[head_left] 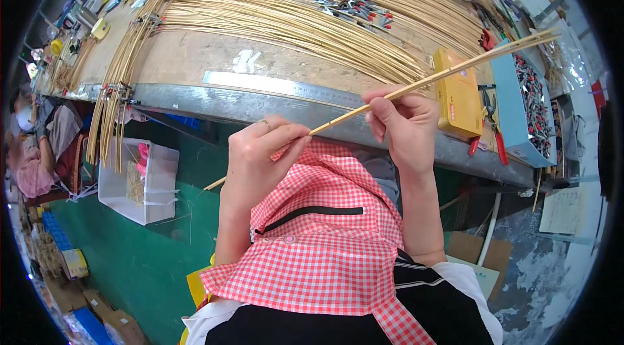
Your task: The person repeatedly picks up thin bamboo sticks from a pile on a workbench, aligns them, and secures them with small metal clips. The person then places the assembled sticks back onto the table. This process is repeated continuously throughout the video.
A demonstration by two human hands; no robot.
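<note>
A thin bamboo strip or a pair of strips (348, 115) runs slantwise before my body, from low at the left to high at the right, over the table's front edge. My left hand (260, 153), with a ring on one finger, is closed in a pinch on its lower part. Farther up, my right hand (409, 124) holds it between thumb and fingers. Toward the far right end it looks split into more than one strip. Beneath the hands is a pink checked apron (325, 260). A steel ruler (279, 87) lies along the table edge just beyond them.
Long bamboo strips (273, 23) cover the table (175, 59), with small clips (357, 10) on them. A yellow box (457, 94), pliers (492, 120) and a blue box of clips (510, 94) stand right. Clamped strips (123, 78) overhang left, above a white bin (140, 189). Another person (45, 150) sits far left.
</note>
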